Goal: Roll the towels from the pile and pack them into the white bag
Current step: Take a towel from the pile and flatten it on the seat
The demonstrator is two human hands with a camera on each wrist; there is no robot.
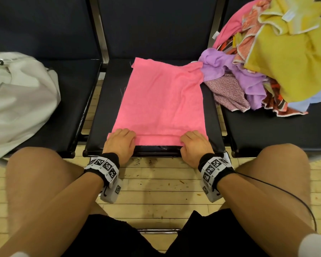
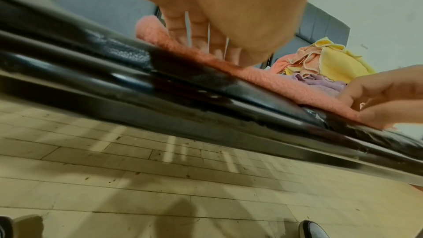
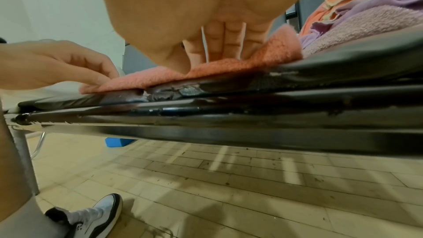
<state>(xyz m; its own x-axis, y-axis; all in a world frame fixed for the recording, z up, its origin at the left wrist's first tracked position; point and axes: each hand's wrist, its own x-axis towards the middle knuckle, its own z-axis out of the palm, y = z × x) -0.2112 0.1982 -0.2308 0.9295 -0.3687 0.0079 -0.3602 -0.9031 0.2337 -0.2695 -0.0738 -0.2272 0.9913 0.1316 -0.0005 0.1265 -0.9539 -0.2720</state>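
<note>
While you are pressing the near hem of the pink towel (image 1: 160, 101) over on itself, your left hand (image 1: 120, 142) and right hand (image 1: 195, 145) are each sitting at one near corner, fingers curled over and pinching the first narrow fold against the black seat (image 1: 210, 115). That towel is lying flat on the middle seat, with its far right corner touching the pile (image 1: 278, 58) on the seat to your right; the white bag (image 1: 20, 101) is waiting on the seat to your left, well apart from the towel.

Trouble is likely starting at that far corner: if you are rolling forward while it is snagging under the purple towel (image 1: 228, 71), the roll is probably going to skew or drag pile cloth along. Uneven pressure between your two hands is another risk, since the fold is looking only one turn deep and could be coning or springing open. The hem is also sitting right at the seat's front edge, so a slack pinch could be letting it slip off toward the floor.

Only the head view is showing the whole towel, the bag and the snag point. The left wrist view is showing your fingers (image 2: 201, 42) lying on the cloth from below, and the right wrist view is showing the worn, peeling seat edge (image 3: 183, 90) right under the hem, which the head view is barely resolving.
</note>
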